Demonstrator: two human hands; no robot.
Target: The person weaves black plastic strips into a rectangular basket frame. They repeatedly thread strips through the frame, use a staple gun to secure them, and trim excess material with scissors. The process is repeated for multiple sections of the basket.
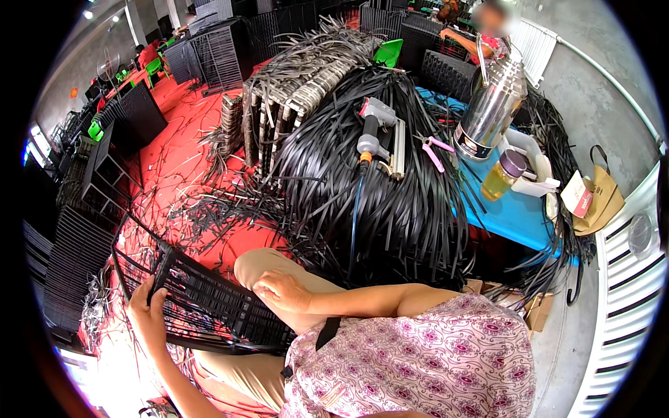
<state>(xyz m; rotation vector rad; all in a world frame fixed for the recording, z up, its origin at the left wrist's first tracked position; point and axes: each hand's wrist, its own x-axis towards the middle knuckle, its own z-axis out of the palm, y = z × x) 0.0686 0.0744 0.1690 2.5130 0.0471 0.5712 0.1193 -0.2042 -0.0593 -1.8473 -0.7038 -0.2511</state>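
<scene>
A black woven furniture frame [223, 303], strung with flat plastic strips, leans across my lap on the left. My left hand [148, 313] is closed around its dark edge bar, with the thumb on the near side. Over my raised knee lies my right hand [282, 291], its fingers curled in beside the frame's right end. Whatever those fingers may hold is hidden. Ahead, a grey nail gun [380, 132] with a blue air hose rests on a big heap of black plastic strips [334, 202]. Pink-handled scissors [437, 152] lie to the right of the gun.
A blue table [512, 223] on the right bears a steel thermos [491, 104], a jar with a purple lid [503, 174] and a white box [533, 167]. Wrapped frames [286, 104] are stacked beyond. Strip scraps litter the red floor [181, 139]. A co-worker [481, 45] is at the back.
</scene>
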